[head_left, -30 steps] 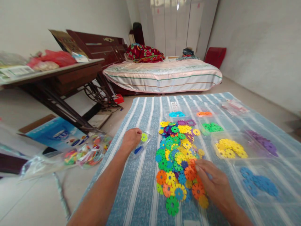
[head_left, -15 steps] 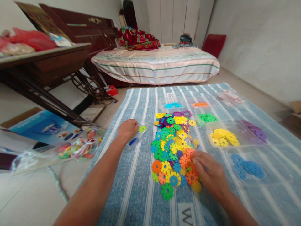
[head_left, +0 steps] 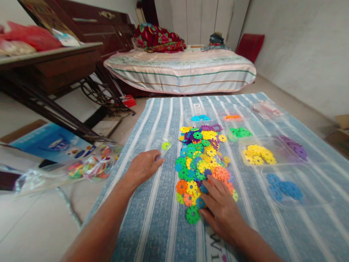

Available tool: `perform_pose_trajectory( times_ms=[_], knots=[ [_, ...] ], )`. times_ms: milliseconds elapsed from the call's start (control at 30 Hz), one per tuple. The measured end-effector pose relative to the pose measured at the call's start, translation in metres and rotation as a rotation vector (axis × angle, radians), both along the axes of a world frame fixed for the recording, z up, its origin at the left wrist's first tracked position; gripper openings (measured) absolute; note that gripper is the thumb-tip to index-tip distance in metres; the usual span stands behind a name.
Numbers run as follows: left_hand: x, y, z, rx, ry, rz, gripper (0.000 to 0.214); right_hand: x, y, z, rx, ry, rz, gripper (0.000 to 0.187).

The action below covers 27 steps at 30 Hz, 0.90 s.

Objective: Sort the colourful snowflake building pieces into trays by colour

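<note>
Notched discs [head_left: 191, 160] are heaped mid-cloth; heap's near end is touched by right hand [head_left: 222, 207], fingers parted. Left hand [head_left: 144, 165] is curled beside clear container [head_left: 151, 142], left; its grip cannot be told.

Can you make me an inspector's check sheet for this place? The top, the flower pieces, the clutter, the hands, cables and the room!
Surface: striped cloth, blue and white.
Job's things: mixed pile of flower pieces; beyond and right of it, clear containers with light-blue, orange, green, yellow, purple and blue pieces.
Clutter: bagged colourful things and a blue printed box, on the floor at left.
Hands: left hand by a lime piece, grip unclear; right hand on the pile, fingers spread.
Cables: nothing seen.
Surroundings: bed with red flowered bedding.
</note>
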<state>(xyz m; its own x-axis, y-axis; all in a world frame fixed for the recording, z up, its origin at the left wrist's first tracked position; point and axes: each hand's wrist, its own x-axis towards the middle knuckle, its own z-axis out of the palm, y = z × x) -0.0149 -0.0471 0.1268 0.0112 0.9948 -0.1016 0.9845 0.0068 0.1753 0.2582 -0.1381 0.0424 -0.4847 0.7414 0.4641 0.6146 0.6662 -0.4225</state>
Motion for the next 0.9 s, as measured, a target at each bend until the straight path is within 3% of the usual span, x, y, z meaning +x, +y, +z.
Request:
perform_pose_trajectory(
  times_ms=[333, 400, 533, 600, 667, 800, 900],
  knots=[
    [0.005, -0.023, -0.005, -0.019, -0.01, -0.027, 0.019, 0.002, 0.001, -0.003, -0.023, 0.062, -0.008, 0.021],
    [0.006, -0.029, -0.007, 0.062, -0.014, -0.016, 0.022, 0.003, 0.001, -0.004, -0.02, 0.073, -0.009, 0.021],
    [0.016, -0.045, -0.006, 0.396, -0.089, -0.037, 0.027, 0.006, 0.003, -0.005, -0.02, 0.114, -0.022, 0.02],
    [0.026, -0.054, -0.005, 0.455, -0.174, -0.089, 0.025, 0.006, 0.004, -0.005, -0.02, 0.13, -0.027, 0.019],
    [0.038, -0.064, -0.005, 0.353, -0.257, -0.175, 0.022, 0.007, 0.005, -0.005, -0.021, 0.139, -0.026, 0.019],
    [0.063, -0.083, -0.015, -0.016, -0.321, -0.3, 0.02, 0.006, 0.006, -0.002, -0.013, 0.17, -0.038, 0.019],
    [0.075, -0.098, -0.029, -0.096, -0.353, -0.317, 0.012, 0.005, 0.006, -0.002, -0.006, 0.196, -0.06, 0.021]
  ],
)
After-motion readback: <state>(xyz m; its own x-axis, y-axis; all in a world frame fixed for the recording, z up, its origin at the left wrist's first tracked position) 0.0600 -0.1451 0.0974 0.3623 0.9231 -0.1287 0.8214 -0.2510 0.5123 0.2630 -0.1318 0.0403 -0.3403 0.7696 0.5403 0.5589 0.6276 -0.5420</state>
